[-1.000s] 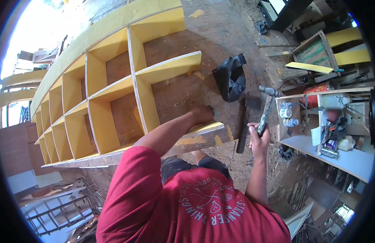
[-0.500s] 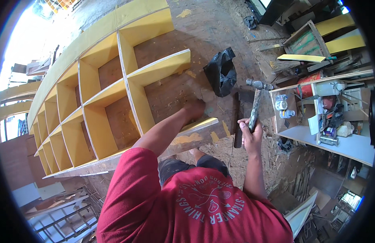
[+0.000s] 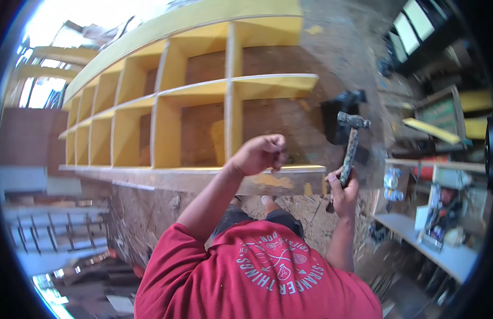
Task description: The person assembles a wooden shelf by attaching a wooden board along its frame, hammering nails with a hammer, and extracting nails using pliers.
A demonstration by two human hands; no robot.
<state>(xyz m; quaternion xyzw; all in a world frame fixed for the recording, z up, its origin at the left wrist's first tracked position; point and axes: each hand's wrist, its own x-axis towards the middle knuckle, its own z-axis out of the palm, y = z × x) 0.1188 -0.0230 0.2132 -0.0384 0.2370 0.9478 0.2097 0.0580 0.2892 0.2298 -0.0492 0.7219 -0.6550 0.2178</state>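
My left hand (image 3: 261,154) is raised over the near edge of a yellow wooden shelf unit (image 3: 166,127), beside its last divider. Its fingers are curled closed, and whatever they hold, if anything, is hidden. My right hand (image 3: 344,192) grips the lower handle of a hammer (image 3: 350,146), which stands upright with its metal head at the top. The unit lies on its back, with two rows of box-like compartments split by thin pale-edged boards. At its right end the compartments have no end board.
A crumpled black plastic bag (image 3: 331,125) lies on the workbench (image 3: 347,64) behind the hammer. To the right, a low shelf (image 3: 416,234) holds bottles and clutter. Wood scraps and shavings cover the ground (image 3: 305,218) around my feet.
My left hand has come up from inside the open end compartment to above the near edge. The hammer stays in my right hand. The whole view has turned, tilting the unit closer to level.
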